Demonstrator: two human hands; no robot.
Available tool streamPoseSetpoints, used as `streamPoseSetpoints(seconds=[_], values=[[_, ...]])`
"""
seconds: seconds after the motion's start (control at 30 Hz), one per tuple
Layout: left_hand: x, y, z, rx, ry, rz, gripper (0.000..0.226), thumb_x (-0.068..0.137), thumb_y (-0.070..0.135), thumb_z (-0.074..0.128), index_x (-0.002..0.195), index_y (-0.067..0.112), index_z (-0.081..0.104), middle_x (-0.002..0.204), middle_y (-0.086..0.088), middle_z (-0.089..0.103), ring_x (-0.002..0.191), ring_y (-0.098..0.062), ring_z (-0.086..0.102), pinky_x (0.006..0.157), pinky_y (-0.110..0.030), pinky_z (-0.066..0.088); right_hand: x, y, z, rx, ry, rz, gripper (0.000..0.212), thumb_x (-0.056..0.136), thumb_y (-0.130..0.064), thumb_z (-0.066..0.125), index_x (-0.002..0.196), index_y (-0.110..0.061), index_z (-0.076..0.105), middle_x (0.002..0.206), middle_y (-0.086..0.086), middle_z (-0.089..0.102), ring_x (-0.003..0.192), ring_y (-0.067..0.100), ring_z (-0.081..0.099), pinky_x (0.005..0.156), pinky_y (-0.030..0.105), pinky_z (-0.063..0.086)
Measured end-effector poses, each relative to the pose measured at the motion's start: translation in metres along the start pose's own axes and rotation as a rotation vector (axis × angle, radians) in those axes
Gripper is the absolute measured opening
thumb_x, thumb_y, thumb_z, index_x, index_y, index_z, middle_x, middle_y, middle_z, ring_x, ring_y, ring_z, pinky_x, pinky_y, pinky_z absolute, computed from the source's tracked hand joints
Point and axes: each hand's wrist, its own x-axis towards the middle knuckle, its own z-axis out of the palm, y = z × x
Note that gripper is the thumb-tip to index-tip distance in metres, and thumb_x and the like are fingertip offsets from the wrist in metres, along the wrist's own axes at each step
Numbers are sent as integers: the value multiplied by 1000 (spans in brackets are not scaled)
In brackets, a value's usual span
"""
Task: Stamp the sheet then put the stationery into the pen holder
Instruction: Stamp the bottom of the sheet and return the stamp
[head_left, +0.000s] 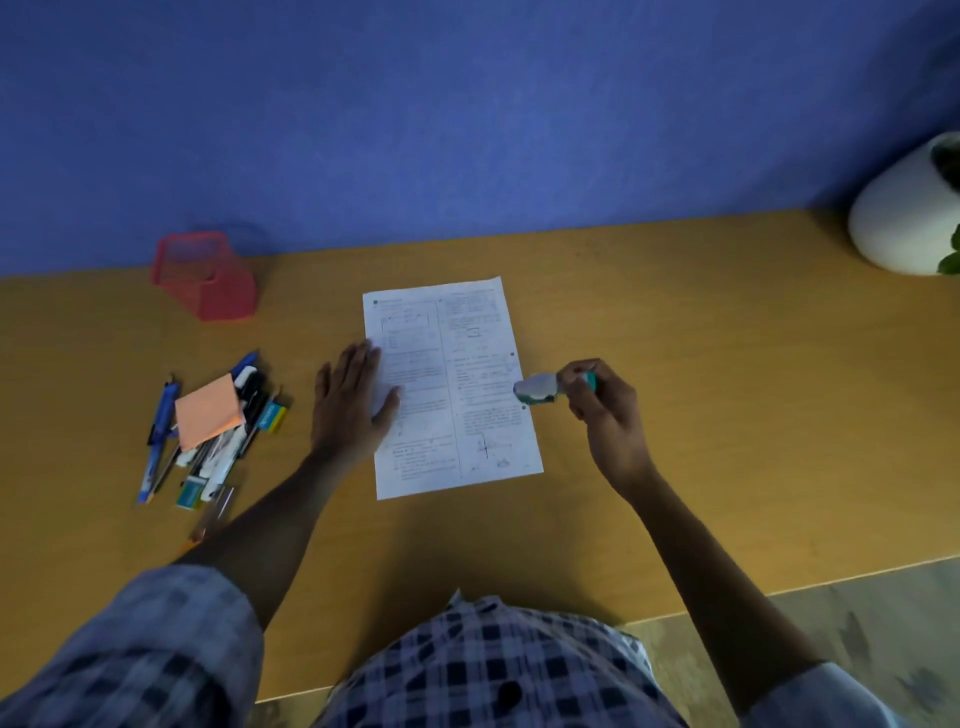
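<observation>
Desk (675, 364): L hand (349, 397) flat on sheet (467, 415), R hand (605, 402) w/ stamp (537, 388).

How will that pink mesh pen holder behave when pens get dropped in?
The pink mesh pen holder looks like thin see-through wire mesh with nothing visible inside, so probably light. It stands unsupported on the table, so a knock from a long pen may slide or tip it. Its faceted sides make rolling unlikely.

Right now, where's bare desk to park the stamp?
Free: desk right of the sheet, up to the white pot, beside the right hand gripping the stamp. Also the near strip below the sheet. Crowded: pen pile left, pen holder behind it; left hand presses the sheet.
</observation>
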Motion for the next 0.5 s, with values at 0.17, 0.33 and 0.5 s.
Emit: streamPoseSetpoints(seconds=[0.17, 0.33, 0.5], values=[[1, -1, 1, 7, 0, -7, 68, 97, 54, 28, 151, 14, 26, 160, -5, 26, 149, -21, 17, 120, -48, 14, -27, 28, 6, -405, -42, -50, 10, 97, -22, 55, 94, -15, 62, 81, -1, 67, 65, 18, 58, 53, 34, 44], [1, -2, 2, 3, 5, -8, 66, 98, 53, 31, 151, 14, 24, 160, -4, 24, 150, -21, 15, 121, -48, 12, -41, 44, 15, -618, -146, -145, 12, 96, -24, 58, 94, -12, 60, 78, -7, 59, 61, 6, 54, 49, 12, 36], [2, -2, 3, 1, 11, -1, 66, 98, 52, 31, 152, 14, 24, 160, -4, 24, 150, -20, 15, 121, -47, 12, -44, 54, 23, -810, -156, -228, 14, 96, -25, 58, 91, -12, 57, 81, -1, 59, 65, 13, 52, 54, 28, 47]])
